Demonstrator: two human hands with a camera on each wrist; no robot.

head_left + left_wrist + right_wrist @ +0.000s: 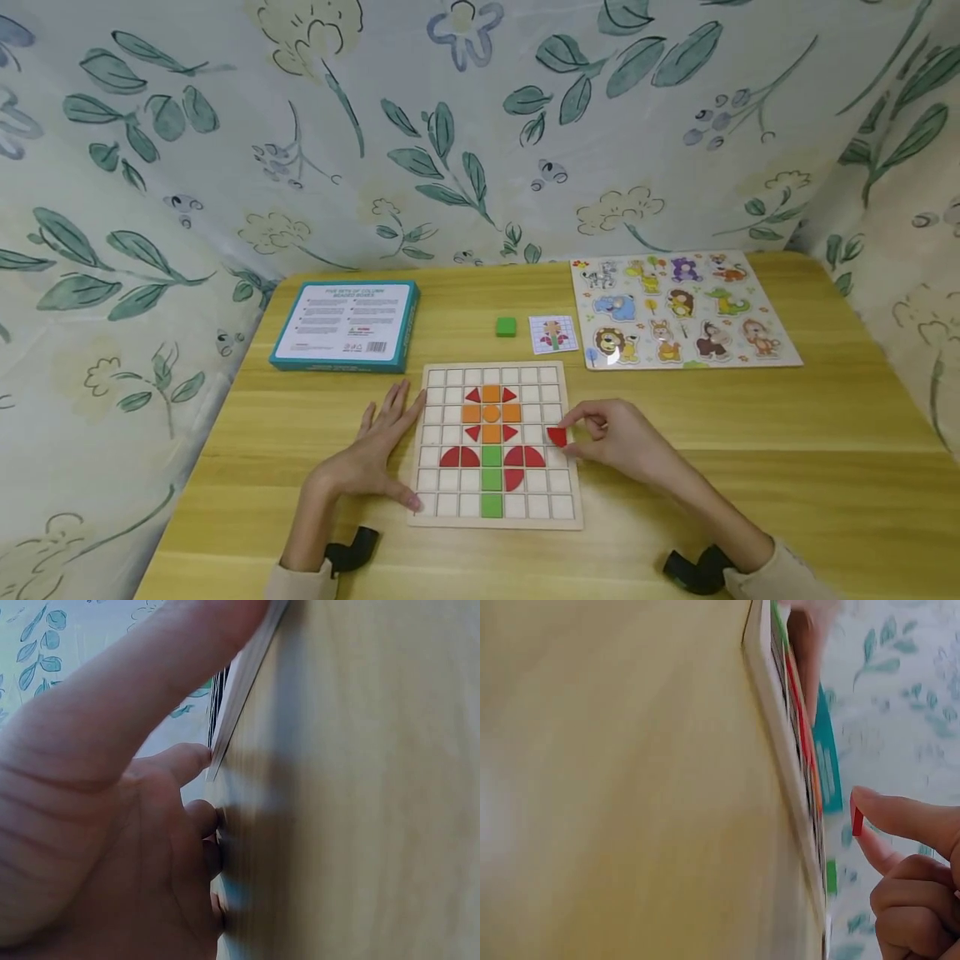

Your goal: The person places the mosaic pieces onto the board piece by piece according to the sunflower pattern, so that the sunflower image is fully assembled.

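Note:
A white grid board (442,510) with a wooden rim lies flat on the table, bearing orange, green and red pieces laid out like a flower. Over its right edge, my right hand (618,437) pinches a red quarter-circle piece (557,436) between thumb and finger. In the right wrist view the same red piece (856,821) is seen edge-on, held apart from the board. My left hand (371,462) rests along the board's left side with fingers spread, the thumb on its lower left corner. From the left wrist view, the index finger touches the board's edge (244,682).
Behind the board lie a loose green square block (506,327) and a small pattern card (553,334). A teal-edged box (341,325) is at the back left, an animal puzzle board (682,312) at the back right. Floral cloth (480,125) hangs behind the table.

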